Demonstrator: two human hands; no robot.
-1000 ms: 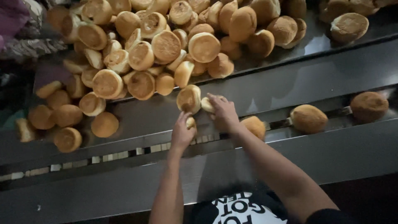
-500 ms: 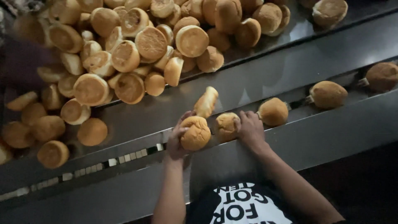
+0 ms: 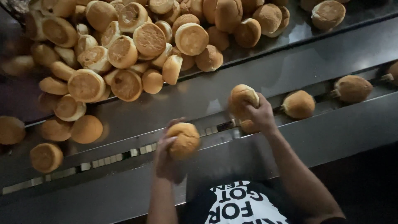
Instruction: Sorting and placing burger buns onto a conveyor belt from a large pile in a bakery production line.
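Fingers of left hand [image 3: 168, 159] and right hand [image 3: 261, 116] each clamp one bun.

Heaped across the upper left on a sloping metal tray [image 3: 265, 74]: a big pile of buns [image 3: 137, 45], spilling down toward the lower left. Below the tray, running from lower left to upper right, a narrow conveyor channel [image 3: 103, 159]. In the channel to the right, two buns in a row [image 3: 299, 104], the farther one [image 3: 352, 88] further right. At centre, just above the channel, the left hand [image 3: 168, 159] wrapped around one bun [image 3: 183, 140]. To its right and slightly higher, the right hand [image 3: 261, 116] gripping another bun [image 3: 242, 99], with a further bun [image 3: 248, 125] under it in the channel. Alone at top right on the tray, a single bun [image 3: 328, 13].
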